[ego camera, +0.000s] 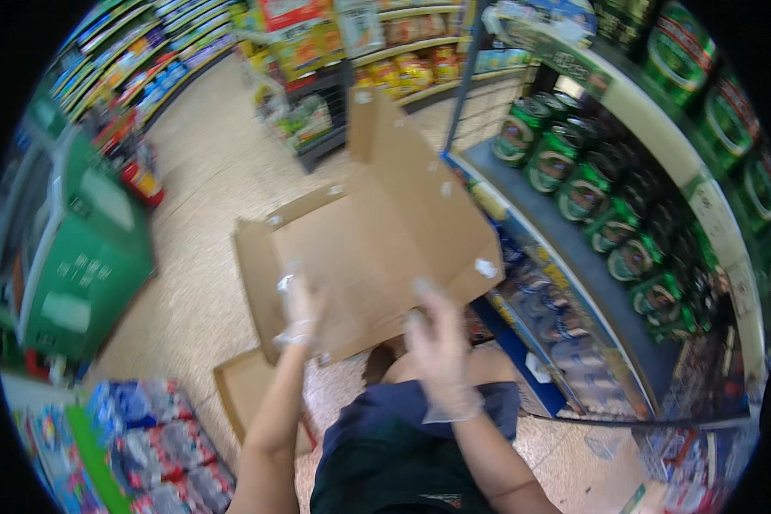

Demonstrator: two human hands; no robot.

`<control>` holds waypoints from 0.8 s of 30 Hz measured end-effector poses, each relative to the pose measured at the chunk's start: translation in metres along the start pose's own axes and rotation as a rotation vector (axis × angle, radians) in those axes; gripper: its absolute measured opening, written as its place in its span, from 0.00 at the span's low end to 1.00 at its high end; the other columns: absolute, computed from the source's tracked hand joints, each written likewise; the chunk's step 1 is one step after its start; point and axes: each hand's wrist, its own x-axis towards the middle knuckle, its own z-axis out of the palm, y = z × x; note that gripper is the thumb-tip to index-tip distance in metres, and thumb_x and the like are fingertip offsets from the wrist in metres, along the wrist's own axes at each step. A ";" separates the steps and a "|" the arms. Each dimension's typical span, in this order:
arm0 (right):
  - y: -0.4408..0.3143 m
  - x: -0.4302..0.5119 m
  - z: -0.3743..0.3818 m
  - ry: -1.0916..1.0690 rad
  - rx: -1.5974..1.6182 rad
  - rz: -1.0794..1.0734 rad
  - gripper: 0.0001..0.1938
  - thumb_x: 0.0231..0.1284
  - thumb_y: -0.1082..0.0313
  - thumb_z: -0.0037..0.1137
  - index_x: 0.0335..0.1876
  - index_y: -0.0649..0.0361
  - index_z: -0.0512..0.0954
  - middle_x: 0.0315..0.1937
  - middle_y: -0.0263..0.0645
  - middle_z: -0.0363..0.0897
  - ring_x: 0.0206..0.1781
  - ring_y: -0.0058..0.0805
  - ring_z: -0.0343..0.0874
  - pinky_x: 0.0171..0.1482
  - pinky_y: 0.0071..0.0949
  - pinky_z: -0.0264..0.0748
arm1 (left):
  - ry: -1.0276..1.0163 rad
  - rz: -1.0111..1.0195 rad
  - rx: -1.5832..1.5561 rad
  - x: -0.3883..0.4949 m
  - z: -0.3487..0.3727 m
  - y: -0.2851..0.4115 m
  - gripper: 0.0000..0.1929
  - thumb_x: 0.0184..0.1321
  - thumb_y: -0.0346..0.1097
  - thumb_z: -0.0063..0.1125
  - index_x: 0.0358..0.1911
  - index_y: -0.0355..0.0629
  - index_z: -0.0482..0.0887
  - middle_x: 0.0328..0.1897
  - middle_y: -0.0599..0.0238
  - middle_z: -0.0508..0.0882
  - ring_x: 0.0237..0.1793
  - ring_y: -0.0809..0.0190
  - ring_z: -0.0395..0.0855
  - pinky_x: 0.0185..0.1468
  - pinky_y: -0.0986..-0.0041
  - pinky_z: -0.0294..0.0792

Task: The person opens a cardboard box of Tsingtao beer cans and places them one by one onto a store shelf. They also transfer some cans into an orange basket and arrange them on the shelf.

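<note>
An unfolded brown cardboard carton (340,257), with raised side flaps and white glue spots, tilts in front of me. My left hand (302,308), in a clear plastic glove, is at the inner side of its left flap (257,289); whether the fingers grip the flap cannot be told. My right hand (440,334), likewise gloved and blurred by motion, hovers by the near right edge with thumb and fingers apart. Nothing shows between them. The tall right panel (417,186) leans toward the shelf.
Green drink cans (581,196) line a shelf (527,193) close on my right. A second cardboard tray (238,385) lies on the floor at lower left, near shrink-wrapped packs (167,450). A green chest freezer (93,257) stands left, a display rack (315,122) ahead.
</note>
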 end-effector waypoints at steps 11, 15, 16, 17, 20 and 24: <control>0.036 0.001 0.057 -0.043 -0.096 -0.017 0.26 0.65 0.72 0.61 0.67 0.67 0.69 0.62 0.55 0.75 0.66 0.53 0.75 0.68 0.42 0.71 | -0.164 -0.346 0.087 0.047 0.022 -0.086 0.49 0.52 0.36 0.73 0.77 0.38 0.57 0.73 0.37 0.68 0.72 0.38 0.68 0.74 0.55 0.63; 0.044 -0.002 0.072 -0.049 -0.154 0.009 0.24 0.68 0.68 0.58 0.67 0.65 0.69 0.62 0.54 0.76 0.64 0.51 0.77 0.65 0.42 0.73 | -0.115 -0.274 0.080 0.048 0.019 -0.130 0.42 0.49 0.34 0.75 0.70 0.36 0.68 0.66 0.41 0.75 0.65 0.41 0.75 0.68 0.56 0.70; 0.048 -0.004 0.078 -0.032 -0.138 -0.003 0.23 0.68 0.69 0.58 0.66 0.64 0.69 0.62 0.54 0.76 0.65 0.52 0.76 0.65 0.42 0.73 | -0.141 -0.303 0.042 0.046 0.019 -0.130 0.41 0.49 0.34 0.75 0.69 0.34 0.69 0.66 0.42 0.75 0.65 0.42 0.76 0.68 0.57 0.70; 0.053 -0.004 0.080 -0.007 -0.127 -0.016 0.23 0.68 0.69 0.58 0.66 0.64 0.70 0.62 0.54 0.76 0.65 0.52 0.75 0.65 0.43 0.72 | -0.172 -0.325 0.003 0.050 0.021 -0.119 0.41 0.48 0.33 0.75 0.68 0.33 0.70 0.65 0.42 0.75 0.65 0.43 0.76 0.69 0.59 0.70; 0.039 0.002 0.071 -0.046 -0.074 0.033 0.27 0.65 0.72 0.59 0.70 0.63 0.66 0.62 0.55 0.74 0.67 0.55 0.73 0.70 0.46 0.67 | -0.119 -0.190 -0.065 0.037 0.001 -0.061 0.40 0.50 0.30 0.73 0.69 0.31 0.69 0.67 0.44 0.75 0.67 0.48 0.75 0.71 0.62 0.69; 0.034 0.005 0.053 0.155 -0.191 -0.207 0.37 0.60 0.73 0.63 0.75 0.65 0.60 0.62 0.60 0.73 0.64 0.59 0.74 0.67 0.47 0.70 | -0.275 0.038 -0.463 0.014 -0.038 0.068 0.40 0.51 0.30 0.73 0.69 0.30 0.69 0.66 0.45 0.76 0.66 0.52 0.76 0.70 0.63 0.69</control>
